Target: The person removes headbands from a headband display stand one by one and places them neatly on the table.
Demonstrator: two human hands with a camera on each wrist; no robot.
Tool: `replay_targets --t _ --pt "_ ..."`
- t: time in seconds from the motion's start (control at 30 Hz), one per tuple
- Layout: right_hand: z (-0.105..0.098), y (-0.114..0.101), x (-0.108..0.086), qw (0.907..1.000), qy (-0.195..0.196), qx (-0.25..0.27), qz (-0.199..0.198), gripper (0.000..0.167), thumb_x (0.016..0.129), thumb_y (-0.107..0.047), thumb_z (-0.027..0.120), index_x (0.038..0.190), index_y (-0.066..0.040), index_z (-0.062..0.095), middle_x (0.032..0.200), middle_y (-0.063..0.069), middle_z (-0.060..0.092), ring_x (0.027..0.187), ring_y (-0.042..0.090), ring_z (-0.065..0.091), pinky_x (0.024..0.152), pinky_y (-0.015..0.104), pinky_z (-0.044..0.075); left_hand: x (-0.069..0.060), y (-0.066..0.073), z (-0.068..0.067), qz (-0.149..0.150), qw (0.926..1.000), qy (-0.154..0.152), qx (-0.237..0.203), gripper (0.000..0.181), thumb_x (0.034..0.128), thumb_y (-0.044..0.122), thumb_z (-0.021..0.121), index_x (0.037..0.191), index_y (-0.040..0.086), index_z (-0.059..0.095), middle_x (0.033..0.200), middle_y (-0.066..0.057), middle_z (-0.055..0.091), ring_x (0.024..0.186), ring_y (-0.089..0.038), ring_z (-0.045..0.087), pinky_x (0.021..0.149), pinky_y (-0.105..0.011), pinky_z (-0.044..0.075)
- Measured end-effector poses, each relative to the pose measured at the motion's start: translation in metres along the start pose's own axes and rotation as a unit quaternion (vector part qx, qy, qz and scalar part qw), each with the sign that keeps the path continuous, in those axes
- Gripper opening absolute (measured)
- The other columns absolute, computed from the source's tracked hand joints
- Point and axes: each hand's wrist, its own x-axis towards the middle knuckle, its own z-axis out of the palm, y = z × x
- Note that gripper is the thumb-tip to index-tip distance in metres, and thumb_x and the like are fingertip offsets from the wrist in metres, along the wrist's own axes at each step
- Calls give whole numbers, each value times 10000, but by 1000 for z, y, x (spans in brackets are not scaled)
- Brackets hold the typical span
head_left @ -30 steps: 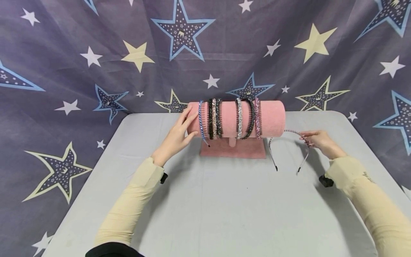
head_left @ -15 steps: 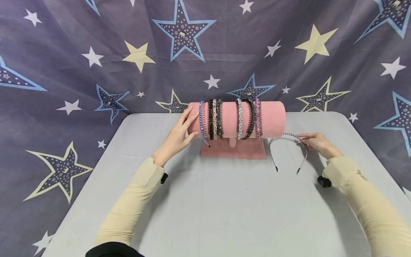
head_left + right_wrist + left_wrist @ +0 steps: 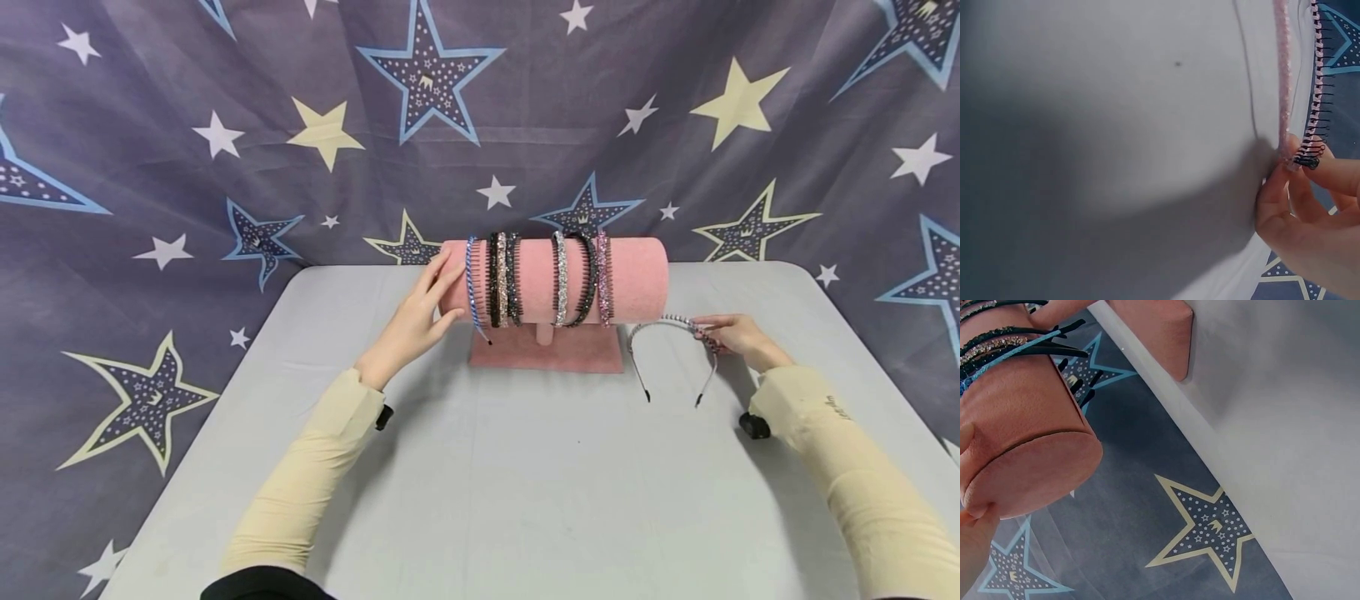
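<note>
A pink velvet roll stand [image 3: 637, 279] carries several headbands. My left hand [image 3: 408, 329] rests on its left end with fairly straight, spread fingers, beside a blue twisted headband [image 3: 472, 283]. In the left wrist view, fingertips of that hand [image 3: 975, 544] touch the rim of the roll's flat end [image 3: 1041, 472]. To the right of the stand, my right hand [image 3: 738, 340] pinches a loose headband [image 3: 675, 320] by its arch, and its two black tips point down at the table. The right wrist view shows this headband [image 3: 1284, 81] as sparkly pink, with thin dark comb teeth.
On the roll, black, gold-toned and dark glitter headbands [image 3: 513, 279] sit left of centre. Silver [image 3: 560, 279], black braided [image 3: 589, 279] and pink-purple [image 3: 604, 279] ones sit to the right. A pale cloth covers the table [image 3: 525, 483]; a star-patterned curtain [image 3: 262, 83] hangs behind.
My right hand has come slightly lower and to the left, and the loose headband's arch has dropped a little with it. My left hand stays on the roll.
</note>
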Motion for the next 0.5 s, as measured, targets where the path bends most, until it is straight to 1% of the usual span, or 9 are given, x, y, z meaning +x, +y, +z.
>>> replay_targets --t 0.17,0.27,0.33,0.4,0.5 --pt "2 -1 0 9998 75 -197 27 420 887 16 388 1292 115 332 761 -199 594 671 -17 508 599 190 479 0 1 -1 -11 10000 -13 -29 594 780 53 649 1313 0 392 1406 -214 232 1287 -306 253 1052 -363 277" --pt "3 -2 -1 9989 188 -439 -9 403 885 10 385 1275 111 371 804 -164 588 671 -10 494 602 197 478 0 0 0 -4 10000 5 -25 591 780 50 648 1311 -2 394 1403 -216 236 1290 -303 247 1056 -358 269" --pt "4 -2 -1 9976 289 -629 -72 392 883 8 385 1260 117 390 877 -75 614 678 -13 489 603 199 476 -1 0 0 10 10000 19 -30 592 778 52 651 1310 -4 394 1403 -216 235 1291 -303 245 1057 -358 266" --pt "5 -2 -2 9959 413 -784 -185 383 875 18 386 1240 133 405 967 65 626 674 -14 493 592 201 479 -1 -1 0 17 10000 15 -25 591 781 60 650 1309 -5 393 1404 -214 232 1292 -303 241 1057 -360 265" --pt "5 -3 -3 9931 624 -906 -406 368 871 24 392 1215 152 420 1077 251 567 656 -19 510 567 205 481 0 -1 0 18 10000 -9 -33 589 787 74 647 1310 -7 388 1408 -213 223 1296 -303 233 1057 -365 265"
